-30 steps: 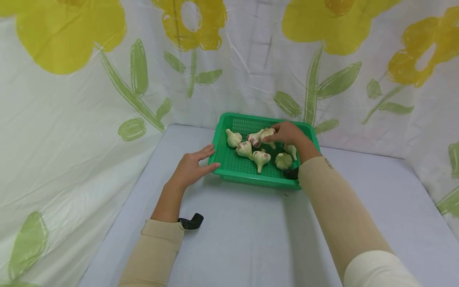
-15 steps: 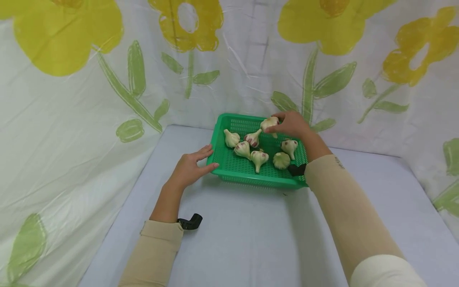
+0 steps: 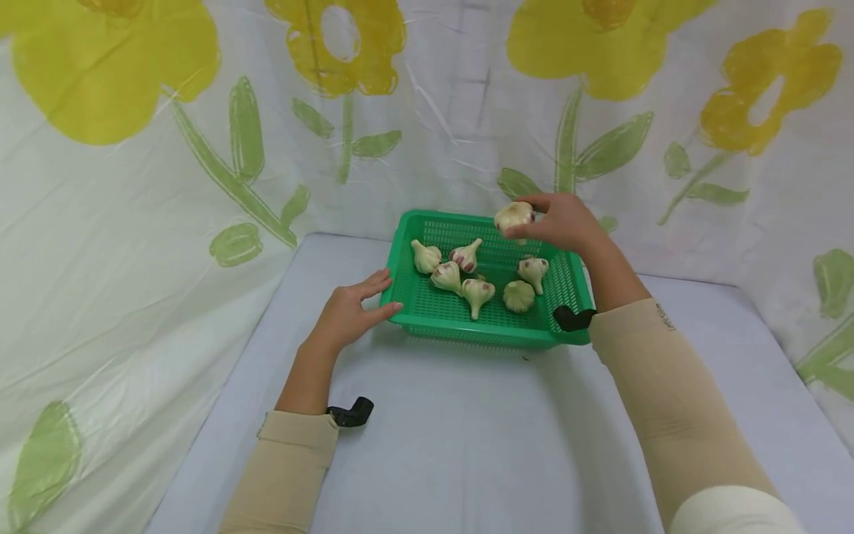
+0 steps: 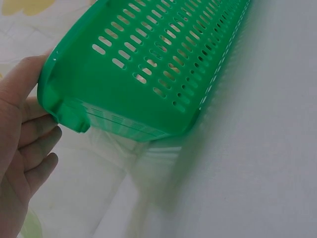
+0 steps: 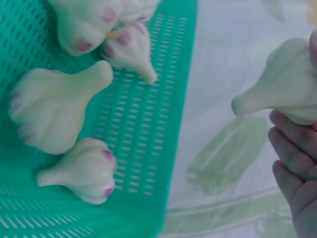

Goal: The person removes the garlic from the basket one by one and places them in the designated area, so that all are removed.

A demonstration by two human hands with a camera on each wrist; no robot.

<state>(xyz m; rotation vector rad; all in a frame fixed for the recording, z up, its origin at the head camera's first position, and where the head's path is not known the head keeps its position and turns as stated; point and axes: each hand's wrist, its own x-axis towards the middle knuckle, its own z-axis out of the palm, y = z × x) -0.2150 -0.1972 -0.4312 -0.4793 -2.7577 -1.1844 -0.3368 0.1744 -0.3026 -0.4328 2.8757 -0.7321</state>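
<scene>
My right hand (image 3: pixel 563 222) pinches a garlic bulb (image 3: pixel 513 216) between thumb and fingers, above the far right rim of a green plastic basket (image 3: pixel 480 340). In the right wrist view the held bulb's pale stem points left, and part of the right hand (image 5: pixel 297 163) is cut off by the frame edge. Several other garlic bulbs (image 3: pixel 477 294), white with purple patches, lie in the basket. At the basket's near left corner is my left hand (image 3: pixel 347 315), its thumb and fingers extended against the rim. The left wrist view shows this hand (image 4: pixel 20 129) beside the rim.
The basket stands on a white-covered table (image 3: pixel 427 437), near its back edge. Behind it hangs a white curtain (image 3: pixel 434 170) printed with yellow flowers and green leaves. Black wrist devices (image 3: pixel 351 412) stick out at both sleeves.
My right hand has lifted the garlic bulb up out of the basket, over its far rim and slightly right. The left hand has stayed at the basket's corner.
</scene>
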